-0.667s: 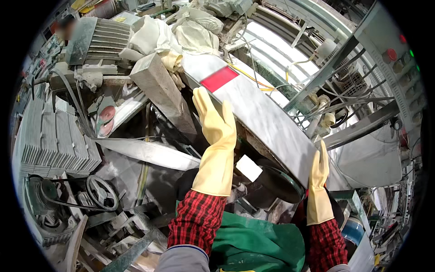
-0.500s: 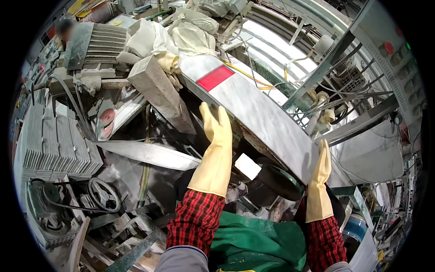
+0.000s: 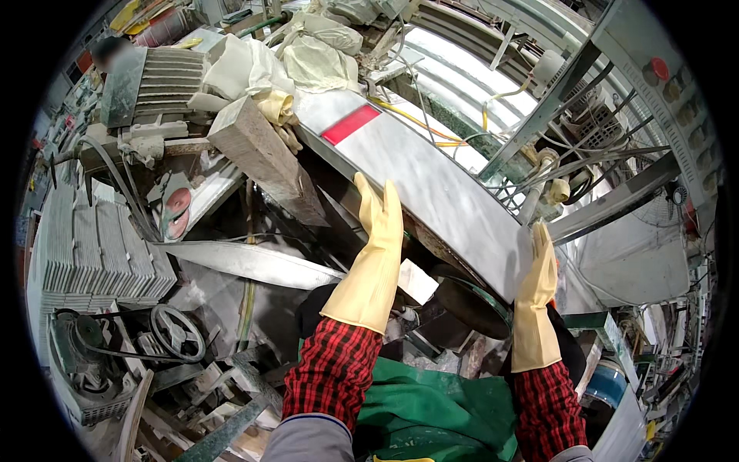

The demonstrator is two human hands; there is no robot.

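Both my hands wear long cream rubber gloves. A pale grey-veined stone slab (image 3: 439, 192) lies slantwise in front of me, and a red strip (image 3: 351, 125) crosses the pale surface toward its far end. My left hand (image 3: 377, 219) is at the slab's near left edge with fingers stretched and apart; whether it touches is unclear. At the slab's near right end, my right hand (image 3: 537, 269) stands with its fingers straight, seemingly against the end. Neither hand is wrapped around anything. A small white block (image 3: 416, 282) sits below the slab, beside my left glove.
A rough squared beam (image 3: 265, 158) juts up left of the slab. Stacked pale slats (image 3: 96, 246) stand at far left, above a belt-and-pulley machine (image 3: 127, 339). A metal frame with hoses and a control panel (image 3: 654, 85) rises at right. Crumpled pale sheeting (image 3: 315, 61) lies beyond.
My right hand has moved up and forward along with the slab's near end. The red strip looks narrower. My left hand has shifted right along the edge, and the view has turned slightly.
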